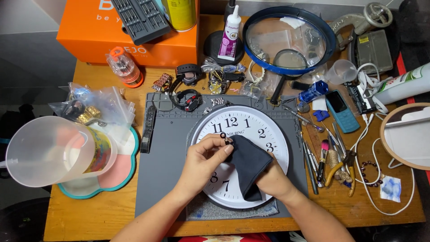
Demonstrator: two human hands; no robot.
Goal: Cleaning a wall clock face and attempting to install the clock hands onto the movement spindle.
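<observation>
The left hand [204,157] pinches a small dark ring [223,135] at its fingertips. The right hand [268,179] grips a dark cloth [248,163] bunched over the white wall clock [264,130], which lies on a grey mat [165,152] on the tabletop [89,215].

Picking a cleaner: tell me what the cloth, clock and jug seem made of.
Cloth: dark, matte woven fabric; it folds softly and has a stitched hem.
Clock: glossy white rim, likely plastic; its cover could be glass or plastic.
Jug: frosted, translucent plastic.
</observation>
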